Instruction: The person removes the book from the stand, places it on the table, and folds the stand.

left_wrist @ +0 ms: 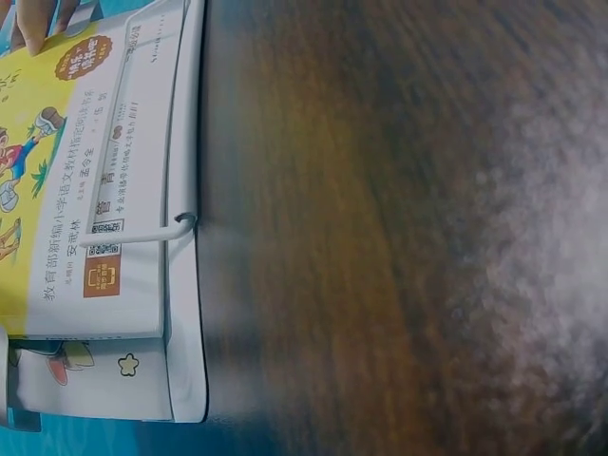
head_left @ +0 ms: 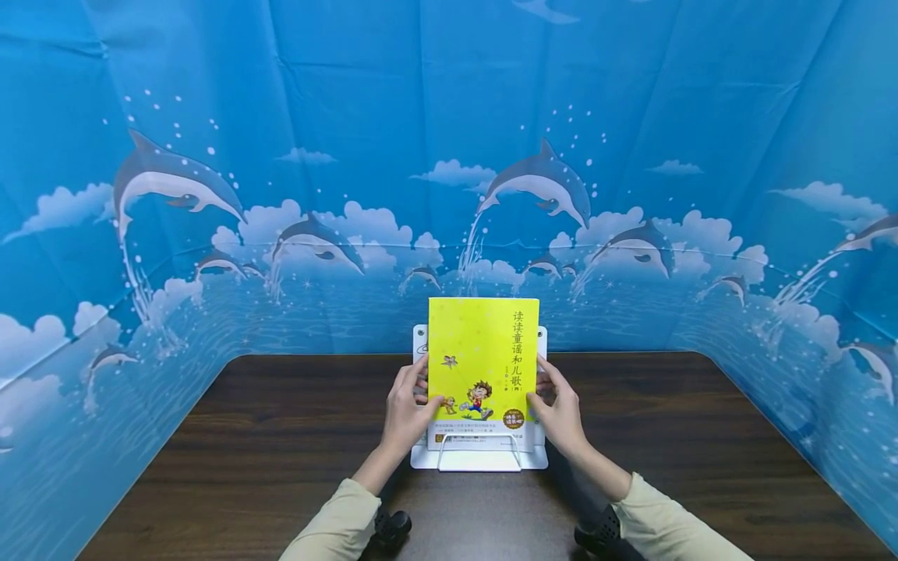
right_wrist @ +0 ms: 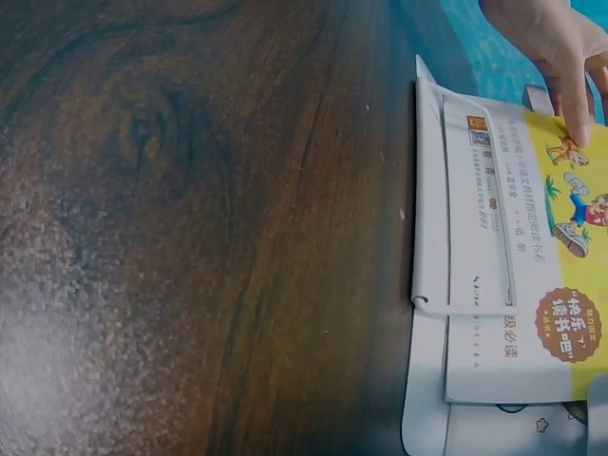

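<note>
A yellow picture-covered book stands upright on a white book stand in the middle of the table. The stand's white wire holder crosses the lower white band of the cover. At the book's left edge, my left hand pinches it, thumb on the front cover and the other fingers partly hidden behind. My right hand grips the opposite edge the same way, its thumb near the round brown badge. The right wrist view shows the left hand with a finger on the cover.
A dark wood-grain table spreads around the stand. Behind it hangs a blue curtain printed with dolphins and clouds. Black wrist-worn devices sit near both sleeves, close to the tabletop.
</note>
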Demonstrator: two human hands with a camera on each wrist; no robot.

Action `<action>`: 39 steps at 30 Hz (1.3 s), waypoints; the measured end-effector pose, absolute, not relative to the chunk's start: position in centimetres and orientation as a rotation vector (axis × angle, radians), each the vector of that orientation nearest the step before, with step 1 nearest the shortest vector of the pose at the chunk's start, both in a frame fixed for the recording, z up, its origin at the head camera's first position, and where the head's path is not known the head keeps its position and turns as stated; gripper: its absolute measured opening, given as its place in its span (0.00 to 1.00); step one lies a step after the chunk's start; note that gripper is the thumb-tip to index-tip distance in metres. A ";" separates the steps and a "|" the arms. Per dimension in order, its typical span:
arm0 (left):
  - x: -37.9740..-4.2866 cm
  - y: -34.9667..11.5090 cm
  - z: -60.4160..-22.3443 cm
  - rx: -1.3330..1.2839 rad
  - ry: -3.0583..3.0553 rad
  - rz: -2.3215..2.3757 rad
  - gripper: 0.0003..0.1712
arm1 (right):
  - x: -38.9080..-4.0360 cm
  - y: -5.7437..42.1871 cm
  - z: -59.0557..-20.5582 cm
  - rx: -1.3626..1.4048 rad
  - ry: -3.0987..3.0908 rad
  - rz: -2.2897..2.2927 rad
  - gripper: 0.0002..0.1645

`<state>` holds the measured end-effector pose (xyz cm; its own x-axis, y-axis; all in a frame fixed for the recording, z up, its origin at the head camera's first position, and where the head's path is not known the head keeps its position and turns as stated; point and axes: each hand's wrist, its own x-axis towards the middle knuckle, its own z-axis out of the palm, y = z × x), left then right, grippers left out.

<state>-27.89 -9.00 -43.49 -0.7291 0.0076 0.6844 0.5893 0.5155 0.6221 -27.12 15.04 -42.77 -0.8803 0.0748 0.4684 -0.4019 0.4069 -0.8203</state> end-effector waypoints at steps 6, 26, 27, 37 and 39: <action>-27.9 -9.0 -43.7 -0.489 -2.117 -1.193 0.42 | -27.0 15.0 -42.8 0.270 -2.219 1.513 0.35; -27.8 -9.0 -43.1 -0.477 -2.099 -1.193 0.41 | -27.1 14.8 -42.0 0.320 -2.193 1.403 0.36; -27.8 -8.9 -42.9 -0.475 -2.095 -1.188 0.41 | -27.2 14.8 -41.9 0.327 -2.195 1.400 0.36; -28.1 -8.7 -41.5 -0.482 -2.077 -1.149 0.41 | -27.9 15.1 -40.6 0.364 -2.201 1.390 0.36; -28.2 -8.7 -41.2 -0.487 -2.072 -1.139 0.40 | -28.0 15.2 -40.3 0.376 -2.201 1.387 0.36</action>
<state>-28.21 -8.67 -41.19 -0.6756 -0.0110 0.7372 0.6164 0.5401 0.5730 -27.96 15.18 -40.31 -0.8330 0.0347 0.5522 -0.4832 0.4404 -0.7567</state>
